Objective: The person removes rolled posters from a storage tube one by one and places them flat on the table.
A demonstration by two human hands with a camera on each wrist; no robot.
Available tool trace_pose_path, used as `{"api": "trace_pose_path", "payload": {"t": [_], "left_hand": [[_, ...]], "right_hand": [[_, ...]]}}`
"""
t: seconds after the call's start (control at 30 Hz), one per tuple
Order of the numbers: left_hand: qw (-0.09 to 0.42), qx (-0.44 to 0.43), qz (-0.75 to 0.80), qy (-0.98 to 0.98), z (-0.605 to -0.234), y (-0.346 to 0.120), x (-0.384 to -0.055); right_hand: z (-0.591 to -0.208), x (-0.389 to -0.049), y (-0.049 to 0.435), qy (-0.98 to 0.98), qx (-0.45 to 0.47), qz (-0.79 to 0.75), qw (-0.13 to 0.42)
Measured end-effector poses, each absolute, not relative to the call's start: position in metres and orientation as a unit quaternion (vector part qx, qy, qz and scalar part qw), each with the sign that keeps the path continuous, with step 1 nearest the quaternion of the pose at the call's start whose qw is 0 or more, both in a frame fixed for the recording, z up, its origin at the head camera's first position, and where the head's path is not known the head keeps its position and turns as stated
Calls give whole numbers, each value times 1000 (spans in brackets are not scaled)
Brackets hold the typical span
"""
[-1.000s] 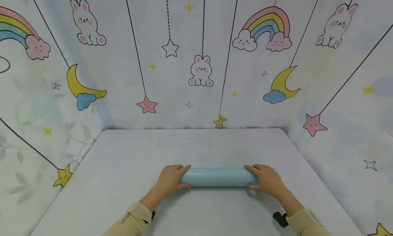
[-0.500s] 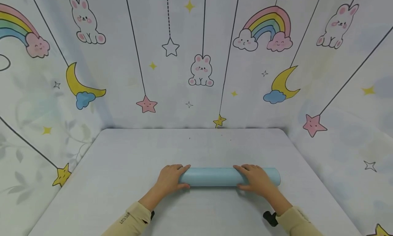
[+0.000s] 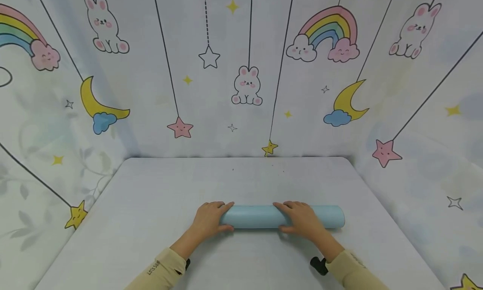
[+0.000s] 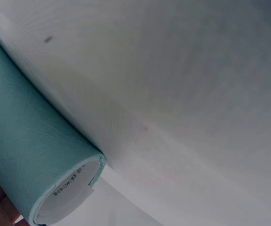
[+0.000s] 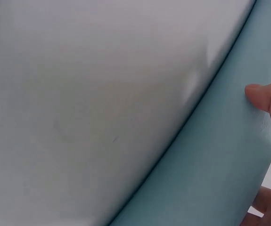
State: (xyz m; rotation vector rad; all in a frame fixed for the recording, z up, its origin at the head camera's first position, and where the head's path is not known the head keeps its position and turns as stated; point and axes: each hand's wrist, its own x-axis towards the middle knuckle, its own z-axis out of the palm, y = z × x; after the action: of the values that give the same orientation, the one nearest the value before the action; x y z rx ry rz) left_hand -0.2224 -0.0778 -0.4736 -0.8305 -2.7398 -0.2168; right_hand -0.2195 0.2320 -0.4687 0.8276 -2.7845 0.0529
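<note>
A light blue roll point(image 3: 253, 217) of leather-textured sheet lies crosswise on the white table. My left hand point(image 3: 209, 220) grips its left end, thumb on the near side and fingers over the far side. Around the middle, slightly right of centre, my right hand point(image 3: 302, 220) holds the roll the same way, leaving the right end bare. The left wrist view shows the roll's point(image 4: 27, 127) open end, with a white inside bearing small printed characters. In the right wrist view, the right thumb point(image 5: 267, 96) rests on the blue surface; some fingers are partly hidden behind the roll.
The white table point(image 3: 181, 181) has a few tiny dark specks towards its back edge. Cloth walls point(image 3: 211, 97) printed with rabbits, stars, moons and rainbows enclose it at the back and both sides. A black wrist device point(image 3: 319, 265) shows below the right hand.
My right hand has slid left along the roll, from its right end towards the middle, uncovering that end. The left hand and the roll have stayed in place.
</note>
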Motion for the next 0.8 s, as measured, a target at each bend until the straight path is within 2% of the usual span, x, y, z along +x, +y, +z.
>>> {"api": "trace_pose_path", "payload": {"t": [0.8], "left_hand": [[140,-287,-72,-945,-476,-78,-224]], "right_hand": [[-468,-227,167,-939,333,-18,88]]}}
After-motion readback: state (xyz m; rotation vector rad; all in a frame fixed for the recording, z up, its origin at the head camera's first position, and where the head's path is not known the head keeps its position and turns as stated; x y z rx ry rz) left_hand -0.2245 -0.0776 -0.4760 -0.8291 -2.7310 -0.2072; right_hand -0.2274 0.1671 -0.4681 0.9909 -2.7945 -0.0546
